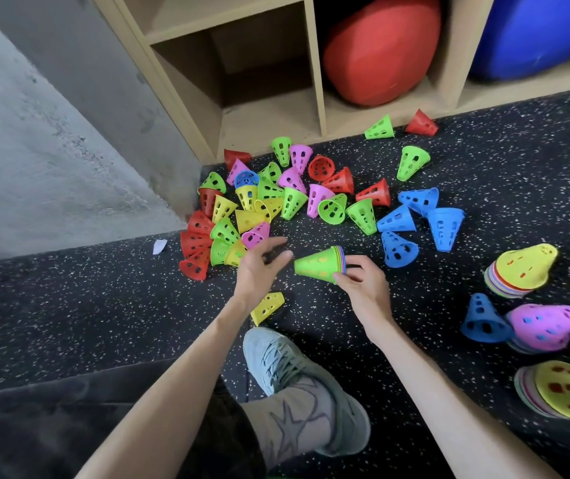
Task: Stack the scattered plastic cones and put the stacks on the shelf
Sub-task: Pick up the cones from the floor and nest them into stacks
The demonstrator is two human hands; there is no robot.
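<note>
At the frame's centre the right hand (363,285) pinched the wide end of a small green-topped stack (320,264) — tip turned toward the left hand (259,267), likely so another cone could slide on. That hand hovered loosely spread, holding nothing, beside the scattered cones (276,198) — shelf (318,74) above.

left hand (259,267): fingers spread, loosely bent, holding nothing | right hand (363,285): fingers (344,283) curled, gripping a held stack | both forearms bare, reaching forward, hands near each other
</note>
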